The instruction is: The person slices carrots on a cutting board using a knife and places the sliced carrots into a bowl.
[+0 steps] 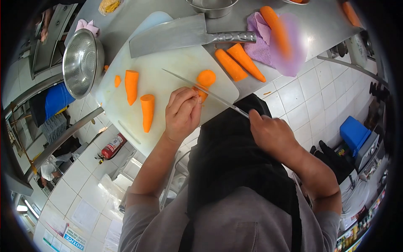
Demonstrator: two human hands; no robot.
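My right hand [273, 135] is closed round the handle of a long narrow knife [220, 99], its blade slanting up and left across an orange carrot piece [203, 95]. On the near side of the blade, my left hand [183, 110] has its fingers curled and pressed on that piece, partly hiding it. Just beyond lies another carrot piece [206, 78] with a round cut face. All of this is over a white cutting board [176, 69]. Left of my hand rest two carrot lengths, one upper [132, 86] and one lower [147, 112], plus a small carrot scrap [117, 80].
A broad cleaver [168, 37] lies across the board's far side. Two carrots [237, 63] sit right of the board, near a purple cloth [259, 40] and a plastic bag [289, 54] with a whole carrot. A metal colander [82, 63] stands left; a metal bowl [213, 9] is at the back.
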